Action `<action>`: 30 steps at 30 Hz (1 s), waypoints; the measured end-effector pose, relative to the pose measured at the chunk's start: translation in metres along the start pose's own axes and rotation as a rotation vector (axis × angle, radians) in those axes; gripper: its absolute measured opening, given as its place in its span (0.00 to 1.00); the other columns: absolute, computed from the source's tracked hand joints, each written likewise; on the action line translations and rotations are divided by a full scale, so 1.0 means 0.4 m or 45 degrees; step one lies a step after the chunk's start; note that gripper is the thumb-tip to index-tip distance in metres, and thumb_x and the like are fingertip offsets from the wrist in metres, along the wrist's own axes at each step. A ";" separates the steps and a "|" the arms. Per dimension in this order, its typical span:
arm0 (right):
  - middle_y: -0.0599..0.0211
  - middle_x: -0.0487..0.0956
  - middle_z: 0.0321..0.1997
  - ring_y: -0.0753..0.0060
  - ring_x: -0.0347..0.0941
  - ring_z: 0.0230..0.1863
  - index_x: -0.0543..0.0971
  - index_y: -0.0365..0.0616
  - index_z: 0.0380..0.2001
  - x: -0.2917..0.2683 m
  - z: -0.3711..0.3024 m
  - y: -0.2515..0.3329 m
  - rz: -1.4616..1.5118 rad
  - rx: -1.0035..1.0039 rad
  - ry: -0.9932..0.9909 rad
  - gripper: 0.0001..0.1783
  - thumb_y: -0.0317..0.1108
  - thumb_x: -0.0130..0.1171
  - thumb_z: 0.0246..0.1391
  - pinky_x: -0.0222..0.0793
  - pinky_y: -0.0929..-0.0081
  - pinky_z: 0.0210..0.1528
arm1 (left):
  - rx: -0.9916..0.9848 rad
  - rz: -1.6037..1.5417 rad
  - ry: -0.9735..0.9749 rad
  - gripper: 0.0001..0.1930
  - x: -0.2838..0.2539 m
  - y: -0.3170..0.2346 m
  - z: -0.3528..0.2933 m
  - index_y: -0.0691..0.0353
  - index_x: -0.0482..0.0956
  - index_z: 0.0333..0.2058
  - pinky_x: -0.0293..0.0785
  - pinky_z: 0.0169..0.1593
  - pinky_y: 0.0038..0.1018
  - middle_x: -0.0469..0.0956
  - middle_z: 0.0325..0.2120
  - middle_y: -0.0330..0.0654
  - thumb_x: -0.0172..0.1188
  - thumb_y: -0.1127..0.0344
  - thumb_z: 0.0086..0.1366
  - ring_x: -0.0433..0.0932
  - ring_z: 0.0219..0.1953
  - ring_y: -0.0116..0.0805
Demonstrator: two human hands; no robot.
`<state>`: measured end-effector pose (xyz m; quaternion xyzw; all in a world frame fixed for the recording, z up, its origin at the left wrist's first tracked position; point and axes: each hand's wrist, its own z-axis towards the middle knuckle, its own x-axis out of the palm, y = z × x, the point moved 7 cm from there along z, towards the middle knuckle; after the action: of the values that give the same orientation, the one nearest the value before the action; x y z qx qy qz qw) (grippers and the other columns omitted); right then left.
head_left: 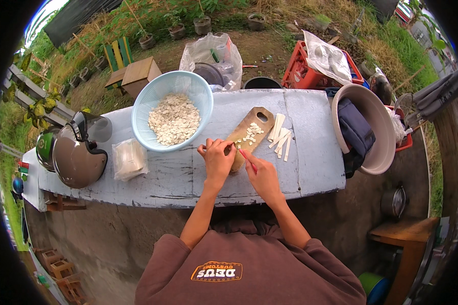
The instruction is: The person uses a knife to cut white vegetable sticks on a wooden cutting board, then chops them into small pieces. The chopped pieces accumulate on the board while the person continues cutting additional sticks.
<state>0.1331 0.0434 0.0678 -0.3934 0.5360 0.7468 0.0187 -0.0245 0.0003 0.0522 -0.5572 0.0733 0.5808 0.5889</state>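
A worn wooden chopping board [260, 113] with a hole at its far end lies aslant on the table. My right hand [264, 177] grips a knife [248, 155] with a red handle, its blade low over the board. Close to the blade, the fingers of my left hand [218, 162] are pinched together over the board; what they hold is too small and covered to name. Small pale cut pieces [253, 132] lie on the board, and several flat whitish strips [281, 136] rest just right of it. A light blue plastic colander [205, 94] holds many similar pieces [174, 119].
Left on the grey table [310, 170] sit a clear bag of pale contents [130, 159] and a brown helmet [78, 156]. A beige basin [383, 161] with a dark blue bag [354, 129] stands at the right. Behind are a red crate [296, 68] and a plastic sack [189, 55].
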 end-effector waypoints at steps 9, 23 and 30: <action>0.47 0.78 0.27 0.43 0.77 0.31 0.81 0.58 0.60 0.006 0.003 0.003 -0.052 0.005 0.004 0.20 0.34 0.56 0.67 0.71 0.51 0.35 | 0.018 0.034 -0.046 0.05 -0.008 -0.003 -0.006 0.54 0.88 0.31 0.53 0.59 0.42 0.82 0.31 0.32 0.69 0.62 0.61 0.73 0.44 0.35; 0.50 0.78 0.28 0.47 0.77 0.31 0.80 0.60 0.62 -0.014 -0.005 0.012 -0.083 0.041 0.044 0.22 0.34 0.57 0.66 0.72 0.53 0.37 | 0.008 0.032 0.000 0.05 -0.009 0.001 -0.008 0.53 0.89 0.34 0.53 0.59 0.41 0.83 0.32 0.32 0.70 0.62 0.62 0.74 0.44 0.34; 0.51 0.77 0.26 0.47 0.76 0.30 0.80 0.60 0.61 0.002 -0.011 0.014 -0.048 0.000 0.024 0.22 0.33 0.57 0.65 0.72 0.54 0.36 | -0.023 -0.016 0.014 0.05 -0.006 0.013 -0.011 0.54 0.89 0.35 0.53 0.59 0.41 0.85 0.35 0.32 0.70 0.63 0.61 0.74 0.44 0.34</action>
<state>0.1325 0.0373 0.0714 -0.4105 0.5286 0.7425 0.0276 -0.0268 -0.0059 0.0496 -0.5663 0.0678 0.5746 0.5869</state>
